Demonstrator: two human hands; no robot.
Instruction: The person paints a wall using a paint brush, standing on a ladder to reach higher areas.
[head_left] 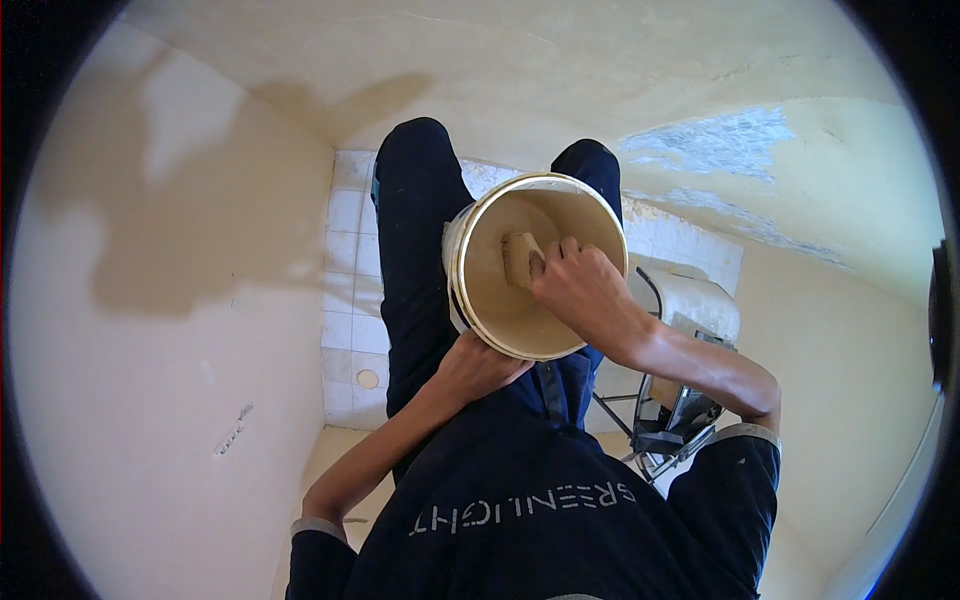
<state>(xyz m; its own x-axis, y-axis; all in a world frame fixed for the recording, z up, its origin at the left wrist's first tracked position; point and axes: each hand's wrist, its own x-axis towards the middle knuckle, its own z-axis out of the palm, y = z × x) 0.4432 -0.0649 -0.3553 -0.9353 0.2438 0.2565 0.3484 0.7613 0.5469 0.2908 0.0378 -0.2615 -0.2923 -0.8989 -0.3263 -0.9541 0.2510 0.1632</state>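
Note:
A white bucket (456,262) stands tilted between my legs, its round mouth facing up, with beige paint inside. My right hand (583,287) reaches over the rim at the right and is closed on a brush (519,259), whose bristles are inside the bucket near the middle. Below the bucket, my left hand (474,368) touches the near lower edge of the rim. Its fingers are curled at the rim and partly hidden beneath the bucket.
White floor tiles (341,290) with a round drain (368,379) lie at the left. Walls stand close on both sides; the upper right wall has a peeled patch (720,142). A metal-framed object (672,427) is beside my right arm.

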